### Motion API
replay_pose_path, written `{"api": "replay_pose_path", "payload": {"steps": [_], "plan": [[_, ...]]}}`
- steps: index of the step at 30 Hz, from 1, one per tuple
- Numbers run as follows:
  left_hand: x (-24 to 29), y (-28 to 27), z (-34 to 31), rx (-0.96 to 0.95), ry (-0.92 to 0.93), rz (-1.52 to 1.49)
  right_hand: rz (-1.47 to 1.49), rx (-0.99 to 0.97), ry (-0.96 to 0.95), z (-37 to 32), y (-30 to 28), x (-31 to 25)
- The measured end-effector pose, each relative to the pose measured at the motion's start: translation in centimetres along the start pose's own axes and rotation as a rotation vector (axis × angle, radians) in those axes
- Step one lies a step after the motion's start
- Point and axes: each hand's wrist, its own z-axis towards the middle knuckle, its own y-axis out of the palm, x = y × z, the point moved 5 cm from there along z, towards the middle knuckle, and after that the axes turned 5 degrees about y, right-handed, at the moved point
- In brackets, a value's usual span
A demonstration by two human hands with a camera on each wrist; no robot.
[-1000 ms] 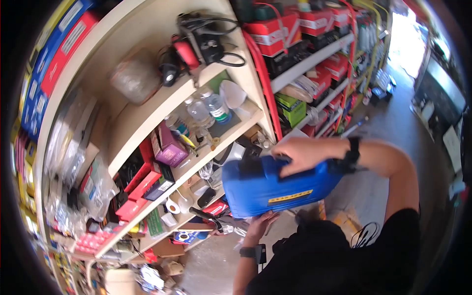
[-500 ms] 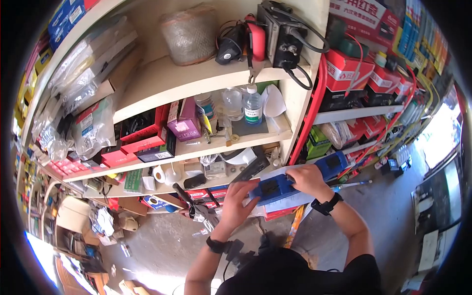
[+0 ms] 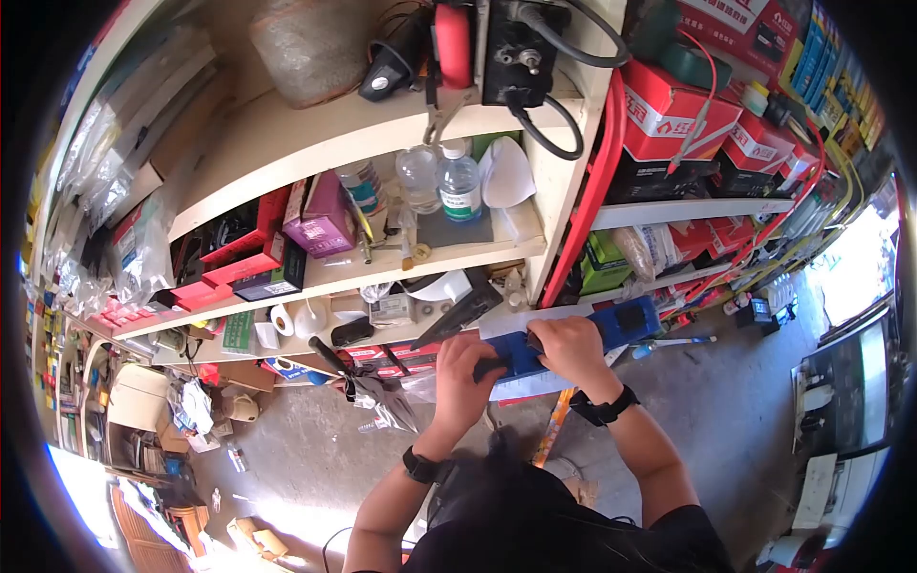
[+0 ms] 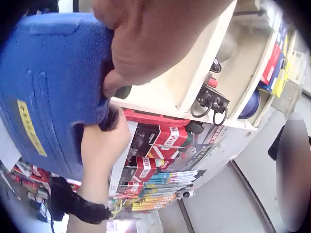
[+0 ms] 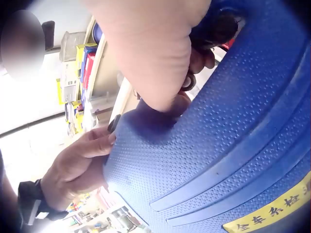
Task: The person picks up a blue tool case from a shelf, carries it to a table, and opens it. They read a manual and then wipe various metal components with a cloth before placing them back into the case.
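A blue textured case [image 3: 621, 326] is held on edge, its narrow side with dark latches facing up in the head view. My right hand [image 3: 576, 357] grips its handle near the middle; the fingers curl into the handle opening [image 5: 146, 48]. At the case's left end, my left hand [image 3: 463, 384] pinches around the corner by a black latch [image 3: 490, 369]. The broad face of the case [image 4: 53, 82] carries a yellow label [image 4: 30, 127]. In the left wrist view my left hand [image 4: 155, 41] is large at the top, partly hiding the latch.
Cream shelves [image 3: 363, 124] stand in front, with bottles [image 3: 460, 186], boxes [image 3: 325, 224] and a cabled black device [image 3: 521, 57]. A folded umbrella [image 3: 377, 392] is left of the case. Red-framed shelving [image 3: 583, 205] holds red boxes; floor [image 3: 315, 449] lies below.
The case has turned from its broad face showing to narrow side up. My left hand left its underside, came round to the left end and closed on it; my right hand stayed on the handle.
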Motion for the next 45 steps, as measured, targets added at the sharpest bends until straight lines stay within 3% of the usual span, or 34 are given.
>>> {"api": "replay_pose_path", "payload": {"steps": [3,6,10,12,13,15,16,18,21,27,30,33,35,39,41,45], "plan": [[0.5,0.2,0.4,-0.007,0.074,0.054,0.014,-0.055,0.023,0.5,-0.5,0.5],[0.6,-0.2,0.9,-0.071,0.150,0.071,0.091,-0.190,-0.110,0.7,-1.0,0.3],[0.4,-0.1,0.3,-0.120,0.160,0.044,0.164,-0.161,-0.196,-0.3,-2.6,0.5],[0.5,-0.3,0.1,-0.113,0.185,0.059,0.515,-0.191,-0.044,-1.3,-3.8,2.1],[0.6,-0.4,0.0,-0.107,0.210,0.084,0.508,-0.195,-0.044,-1.9,-5.1,2.5],[0.3,-0.4,-0.3,-0.109,0.228,0.071,0.758,-0.081,0.498,-3.3,-8.1,6.2],[0.2,-0.3,-0.4,-0.120,0.247,0.063,0.751,-0.083,0.496,-3.8,-9.2,7.4],[0.1,-0.4,-0.5,-0.113,0.256,0.061,0.321,-0.097,0.248,-4.4,-11.4,8.5],[0.0,-0.5,-0.1,-0.096,0.277,0.064,0.127,-0.252,0.258,-5.8,-10.9,8.6],[-0.1,-0.5,-0.4,-0.099,0.289,0.056,0.182,-0.241,0.236,-4.3,-10.4,9.3],[-0.1,-0.5,-0.4,-0.101,0.295,0.053,0.198,-0.368,0.376,-4.4,-10.2,10.1],[0.0,-0.7,0.1,-0.102,0.276,0.056,0.143,-0.308,0.424,-5.4,-9.9,10.0],[-0.2,-0.7,0.4,-0.084,0.277,0.047,-0.073,-0.183,0.299,-4.8,-10.5,7.9],[-0.7,-0.7,0.3,-0.100,0.283,0.044,-0.024,-0.097,0.270,-5.3,-8.5,3.8],[0.2,-1.0,0.6,-0.145,0.309,0.047,-0.027,-0.037,0.115,-5.7,-6.1,2.5],[0.2,-0.8,0.2,-0.197,0.280,0.068,-0.038,0.061,0.153,-6.7,-4.5,3.4]]}}
